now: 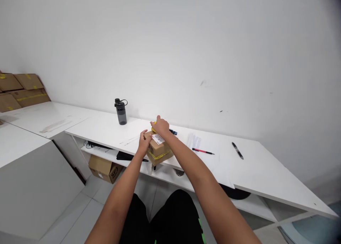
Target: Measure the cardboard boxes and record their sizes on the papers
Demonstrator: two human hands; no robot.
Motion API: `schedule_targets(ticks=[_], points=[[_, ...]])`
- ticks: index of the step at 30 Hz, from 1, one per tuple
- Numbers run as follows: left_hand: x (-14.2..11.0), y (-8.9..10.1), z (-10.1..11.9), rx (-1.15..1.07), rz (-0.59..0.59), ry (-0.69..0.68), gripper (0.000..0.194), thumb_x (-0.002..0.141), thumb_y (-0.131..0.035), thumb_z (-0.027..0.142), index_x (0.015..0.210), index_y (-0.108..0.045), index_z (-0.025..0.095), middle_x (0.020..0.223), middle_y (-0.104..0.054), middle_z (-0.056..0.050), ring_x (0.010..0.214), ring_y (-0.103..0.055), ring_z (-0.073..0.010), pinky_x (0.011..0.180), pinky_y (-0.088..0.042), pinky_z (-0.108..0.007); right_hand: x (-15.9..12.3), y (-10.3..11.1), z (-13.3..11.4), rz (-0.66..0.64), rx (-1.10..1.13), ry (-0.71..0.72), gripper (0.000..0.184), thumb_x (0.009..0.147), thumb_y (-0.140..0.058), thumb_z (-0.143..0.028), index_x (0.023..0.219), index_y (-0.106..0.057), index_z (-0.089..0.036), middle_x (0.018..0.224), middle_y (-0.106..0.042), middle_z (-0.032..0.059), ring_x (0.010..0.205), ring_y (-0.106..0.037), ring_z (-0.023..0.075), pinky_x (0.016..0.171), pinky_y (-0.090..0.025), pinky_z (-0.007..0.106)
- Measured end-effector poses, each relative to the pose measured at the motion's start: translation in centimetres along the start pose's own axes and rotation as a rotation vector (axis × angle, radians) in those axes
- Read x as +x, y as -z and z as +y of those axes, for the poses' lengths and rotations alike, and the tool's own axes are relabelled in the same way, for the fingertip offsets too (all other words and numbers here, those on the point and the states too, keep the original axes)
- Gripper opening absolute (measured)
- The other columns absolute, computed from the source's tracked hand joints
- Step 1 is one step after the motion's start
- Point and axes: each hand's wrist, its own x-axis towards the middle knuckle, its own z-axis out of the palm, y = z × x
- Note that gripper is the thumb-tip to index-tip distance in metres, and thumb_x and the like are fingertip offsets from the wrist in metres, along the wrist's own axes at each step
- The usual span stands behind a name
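A brown cardboard box (pixel 157 151) rests at the front edge of the white table, with a white printed label (pixel 158 139) on top and yellow tape around its lower part. My left hand (pixel 144 143) grips the box's left side, thumb on the top near the label. Over the far part of the box, my right hand (pixel 161 126) is closed on a small yellow thing (pixel 153 126); my fingers cover most of it, so its kind is unclear. Just right of that hand lies a dark blue item (pixel 173 131), partly hidden by my wrist.
A dark water bottle (pixel 122 114) stands behind, near the wall. To the right lie crumpled clear plastic (pixel 194 141), a red pen (pixel 203 151) and a black pen (pixel 237 150). Stacked cartons (pixel 29 89) stand far left. Another carton (pixel 105 168) sits below the shelf (pixel 106 153).
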Motion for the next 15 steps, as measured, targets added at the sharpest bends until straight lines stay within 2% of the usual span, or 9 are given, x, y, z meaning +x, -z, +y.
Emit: schedule_targets(ticks=[2,4,6,11,15], points=[[-0.1,-0.4,-1.2,-0.048,0.045,-0.011,0.051,0.079,-0.061,0.035,0.126,-0.05,0.018,0.114,-0.06,-0.01,0.095,-0.062,-0.0199,0.089,-0.051,-0.037,0.4,-0.2,-0.8,-0.024,-0.026,0.022,0.044,0.096,-0.045,-0.047,0.125,-0.05,-0.014,0.113,-0.068,0.0189,0.103,-0.066,0.0275,0.08,-0.048,0.034],[-0.6,-0.7,-2.0,-0.031,0.083,-0.057,0.045,0.079,-0.062,0.035,0.12,-0.053,0.018,0.112,-0.059,-0.008,0.091,-0.061,-0.0177,0.087,-0.051,-0.034,0.4,-0.3,-1.4,-0.045,-0.053,0.048,0.043,0.096,-0.045,-0.045,0.125,-0.051,-0.014,0.114,-0.068,0.0195,0.104,-0.066,0.0279,0.081,-0.049,0.034],[-0.9,-0.8,-2.2,-0.004,0.074,-0.071,0.042,0.079,-0.062,0.034,0.117,-0.054,0.019,0.107,-0.06,-0.006,0.089,-0.06,-0.017,0.084,-0.05,-0.032,0.3,-0.2,-1.5,-0.06,-0.077,0.065,0.042,0.096,-0.045,-0.043,0.125,-0.053,-0.013,0.114,-0.067,0.0205,0.105,-0.066,0.0282,0.082,-0.049,0.035],[-0.8,-1.2,-2.2,-0.02,0.039,-0.066,0.037,0.079,-0.062,0.032,0.114,-0.057,0.02,0.105,-0.062,-0.005,0.089,-0.06,-0.0173,0.083,-0.05,-0.031,-0.9,0.6,-0.3,-0.068,-0.152,0.079,0.04,0.098,-0.042,-0.042,0.124,-0.058,-0.016,0.115,-0.067,0.0198,0.105,-0.066,0.0283,0.084,-0.049,0.036],[-0.9,-1.9,-2.3,0.005,0.076,-0.073,0.034,0.079,-0.062,0.03,0.111,-0.057,0.021,0.105,-0.063,-0.005,0.092,-0.061,-0.0184,0.085,-0.05,-0.033,-1.6,1.7,0.6,-0.083,-0.221,0.062,0.036,0.096,-0.044,-0.036,0.118,-0.064,-0.015,0.112,-0.069,0.0174,0.103,-0.067,0.0266,0.081,-0.05,0.033]])
